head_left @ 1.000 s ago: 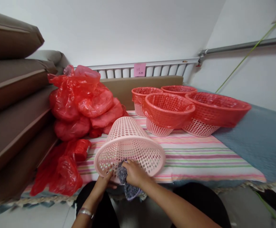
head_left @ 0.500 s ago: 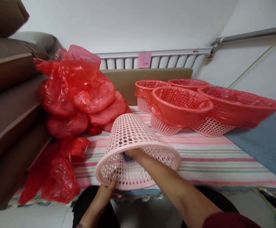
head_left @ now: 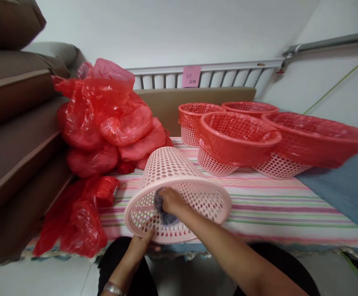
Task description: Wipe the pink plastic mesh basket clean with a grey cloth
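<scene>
A pale pink perforated waste basket (head_left: 174,162) lies on its side on the striped cloth, its mouth facing me. My left hand (head_left: 143,242) grips the lower left of its rim, thumb on the inner side and fingers underneath. Inside the mouth, my right hand (head_left: 171,201) is closed on a bunched grey-blue cloth (head_left: 163,211) near the basket's inner wall. Part of the cloth is hidden behind that hand.
Several pink baskets with red bag liners (head_left: 239,137) stand upright at the right. Stuffed red plastic bags (head_left: 117,119) are piled at the left, with a red bag roll (head_left: 106,191) in front. Brown cushions (head_left: 18,119) are stacked at the far left.
My right hand has drawn the cloth toward the basket's mouth, so more of both shows. The basket's rim has tipped slightly. The view has shifted a little to the left.
</scene>
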Available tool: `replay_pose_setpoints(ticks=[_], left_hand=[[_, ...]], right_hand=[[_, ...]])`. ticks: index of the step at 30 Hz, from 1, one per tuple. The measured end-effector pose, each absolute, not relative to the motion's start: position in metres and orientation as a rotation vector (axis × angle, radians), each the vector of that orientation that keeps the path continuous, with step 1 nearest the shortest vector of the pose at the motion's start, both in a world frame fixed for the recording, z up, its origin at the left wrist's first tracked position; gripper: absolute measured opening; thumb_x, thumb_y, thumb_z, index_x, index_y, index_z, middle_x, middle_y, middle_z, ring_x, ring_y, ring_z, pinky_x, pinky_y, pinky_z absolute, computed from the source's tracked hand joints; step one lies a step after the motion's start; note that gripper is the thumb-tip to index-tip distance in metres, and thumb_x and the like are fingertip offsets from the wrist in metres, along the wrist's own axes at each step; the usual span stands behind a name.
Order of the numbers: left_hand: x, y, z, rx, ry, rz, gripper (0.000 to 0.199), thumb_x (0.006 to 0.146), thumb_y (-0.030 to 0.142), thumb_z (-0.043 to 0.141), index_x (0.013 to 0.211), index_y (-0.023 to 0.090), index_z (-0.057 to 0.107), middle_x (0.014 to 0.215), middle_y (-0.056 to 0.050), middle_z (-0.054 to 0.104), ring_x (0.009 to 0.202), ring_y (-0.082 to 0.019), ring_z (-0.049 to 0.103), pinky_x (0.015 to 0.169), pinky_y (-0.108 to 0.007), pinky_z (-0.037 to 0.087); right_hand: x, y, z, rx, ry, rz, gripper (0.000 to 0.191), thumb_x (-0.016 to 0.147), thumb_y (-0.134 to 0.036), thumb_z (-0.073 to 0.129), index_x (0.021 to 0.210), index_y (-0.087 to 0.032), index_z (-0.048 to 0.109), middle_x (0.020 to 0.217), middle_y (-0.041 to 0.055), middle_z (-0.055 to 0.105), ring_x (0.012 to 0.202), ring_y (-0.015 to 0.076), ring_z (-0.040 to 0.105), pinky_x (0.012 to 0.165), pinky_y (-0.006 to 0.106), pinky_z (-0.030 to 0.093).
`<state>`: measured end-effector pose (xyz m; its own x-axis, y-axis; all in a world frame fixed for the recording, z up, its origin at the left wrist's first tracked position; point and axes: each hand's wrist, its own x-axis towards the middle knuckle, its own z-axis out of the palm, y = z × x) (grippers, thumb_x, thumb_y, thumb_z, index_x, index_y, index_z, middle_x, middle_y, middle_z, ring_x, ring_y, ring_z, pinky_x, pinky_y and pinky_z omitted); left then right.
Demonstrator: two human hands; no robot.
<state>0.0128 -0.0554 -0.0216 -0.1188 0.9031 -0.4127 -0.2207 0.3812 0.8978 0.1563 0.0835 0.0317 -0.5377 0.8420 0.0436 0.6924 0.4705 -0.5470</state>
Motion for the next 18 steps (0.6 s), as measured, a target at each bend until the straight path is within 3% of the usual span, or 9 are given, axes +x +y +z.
replay_pose_setpoints(ticks=[2, 5, 7, 12, 15, 18], left_hand=[[0.011, -0.053, -0.024, 0.731, 1.358, 1.118, 0.081, 0.066, 0.052, 0.080, 0.134, 0.015, 0.058, 0.142, -0.021, 0.056, 0.121, -0.045, 0.058, 0.071, -0.049, 0.063], [0.011, -0.048, -0.028, 0.810, 1.377, 1.194, 0.069, 0.062, 0.053, 0.082, 0.118, 0.014, 0.070, 0.138, -0.020, 0.061, 0.131, -0.041, 0.052, 0.100, -0.049, 0.051], [0.012, -0.047, -0.030, 0.787, 1.381, 1.214, 0.068, 0.064, 0.054, 0.080, 0.118, 0.014, 0.069, 0.132, -0.019, 0.066, 0.130, -0.038, 0.054, 0.107, -0.048, 0.045], [0.014, -0.047, -0.033, 0.755, 1.388, 1.132, 0.076, 0.062, 0.051, 0.082, 0.128, 0.017, 0.064, 0.143, -0.018, 0.057, 0.124, -0.041, 0.058, 0.077, -0.045, 0.061], [0.013, -0.048, -0.036, 0.733, 1.373, 1.089, 0.085, 0.062, 0.051, 0.083, 0.135, 0.017, 0.058, 0.146, -0.019, 0.054, 0.110, -0.040, 0.066, 0.060, -0.039, 0.061], [0.013, -0.048, -0.038, 0.722, 1.351, 1.084, 0.092, 0.062, 0.054, 0.082, 0.140, 0.014, 0.051, 0.140, -0.021, 0.058, 0.099, -0.037, 0.069, 0.054, -0.036, 0.060]], right_hand=[[0.167, 0.045, 0.027, -1.263, -2.528, 0.596, 0.036, 0.064, -0.004, 0.059, 0.096, -0.017, 0.069, 0.107, 0.0115, 0.067, 0.105, 0.0281, 0.059, 0.091, 0.037, 0.043], [0.183, -0.006, 0.020, -1.171, -2.663, 0.519, 0.031, 0.066, -0.010, 0.060, 0.095, -0.018, 0.066, 0.111, 0.0101, 0.063, 0.107, 0.0264, 0.056, 0.087, 0.034, 0.043], [0.190, -0.025, 0.019, -1.168, -2.697, 0.524, 0.030, 0.066, -0.011, 0.061, 0.095, -0.019, 0.064, 0.111, 0.0092, 0.061, 0.107, 0.0258, 0.054, 0.083, 0.032, 0.042], [0.193, -0.016, 0.027, -1.221, -2.688, 0.485, 0.029, 0.070, -0.011, 0.058, 0.097, -0.019, 0.063, 0.109, 0.0094, 0.062, 0.106, 0.0258, 0.054, 0.084, 0.033, 0.041], [0.185, 0.016, 0.030, -1.286, -2.629, 0.438, 0.035, 0.069, -0.008, 0.057, 0.102, -0.017, 0.064, 0.110, 0.0119, 0.063, 0.107, 0.0279, 0.056, 0.087, 0.037, 0.043], [0.175, 0.058, 0.034, -1.372, -2.519, 0.484, 0.040, 0.071, -0.007, 0.058, 0.108, -0.017, 0.065, 0.116, 0.0133, 0.063, 0.110, 0.0305, 0.057, 0.092, 0.041, 0.044]])
